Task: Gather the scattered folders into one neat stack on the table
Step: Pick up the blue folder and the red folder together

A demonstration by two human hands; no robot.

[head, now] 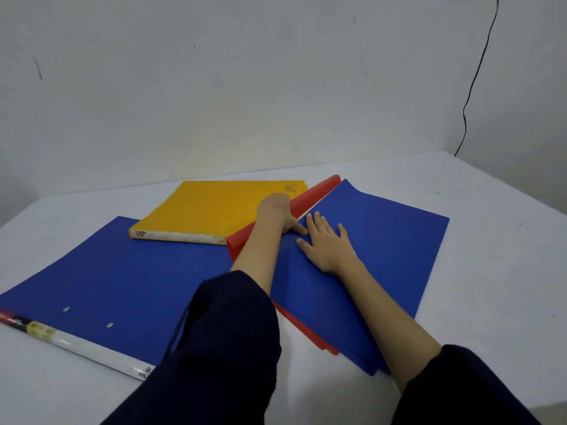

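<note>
Nearest, the large blue folder (122, 283) lay apart. The right hand (326, 243) pressed flat and open on the thin blue folder (377, 256); the left hand (277, 213) gripped the red folder (319, 191) beneath. Pulling risked skewing both against the yellow folder (214, 207) beyond.

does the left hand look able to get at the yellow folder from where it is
Probably yes. The left hand sits on the red folder right beside the yellow folder, whose top is bare, so nothing blocks a short move over.

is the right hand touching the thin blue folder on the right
Touching. The head view shows the right hand lying palm down, fingers spread, flat on the thin blue folder.
</note>
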